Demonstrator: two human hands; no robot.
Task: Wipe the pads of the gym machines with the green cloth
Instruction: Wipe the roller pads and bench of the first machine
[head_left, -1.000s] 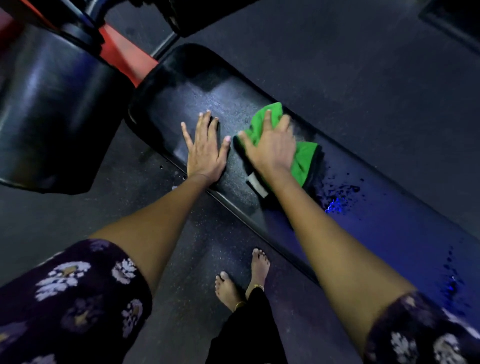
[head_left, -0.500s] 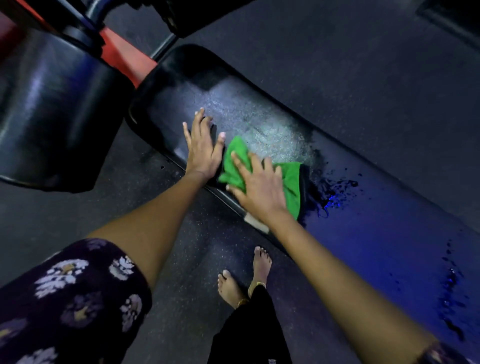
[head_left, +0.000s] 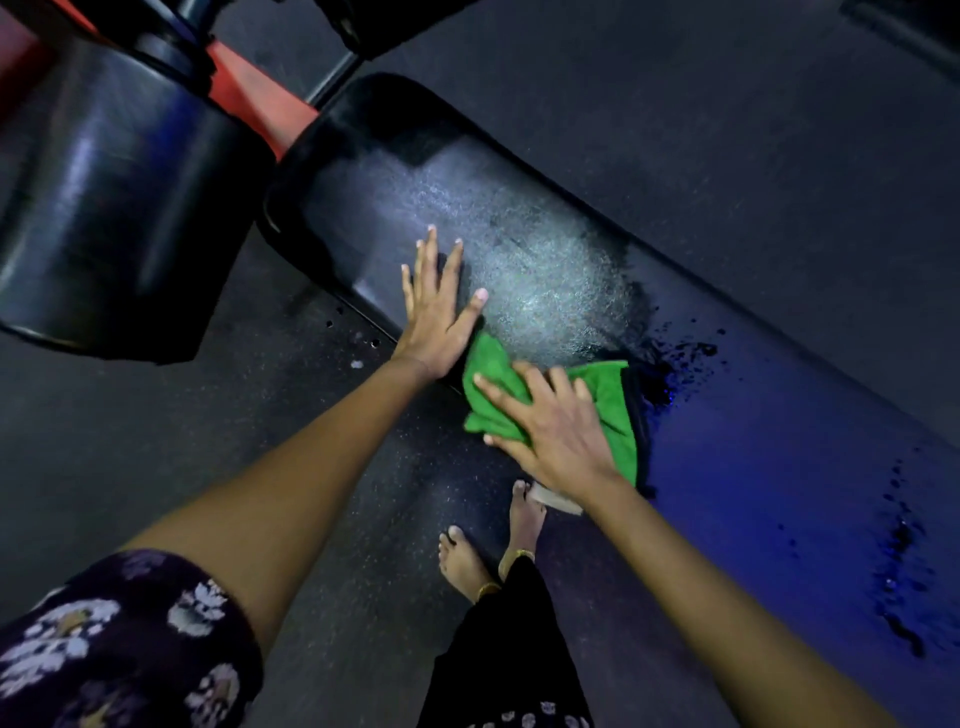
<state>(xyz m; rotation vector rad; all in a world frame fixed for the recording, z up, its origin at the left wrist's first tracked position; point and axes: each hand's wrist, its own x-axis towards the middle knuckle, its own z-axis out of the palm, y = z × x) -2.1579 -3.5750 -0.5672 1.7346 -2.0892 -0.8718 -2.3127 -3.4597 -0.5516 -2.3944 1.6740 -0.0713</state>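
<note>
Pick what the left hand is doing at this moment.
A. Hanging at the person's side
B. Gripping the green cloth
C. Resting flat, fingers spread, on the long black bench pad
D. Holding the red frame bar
C: the left hand lies flat with spread fingers on the long black bench pad, beside the green cloth under the right hand.

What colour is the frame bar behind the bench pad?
Red, seen in the head view, at the top left between the two black pads.
</note>
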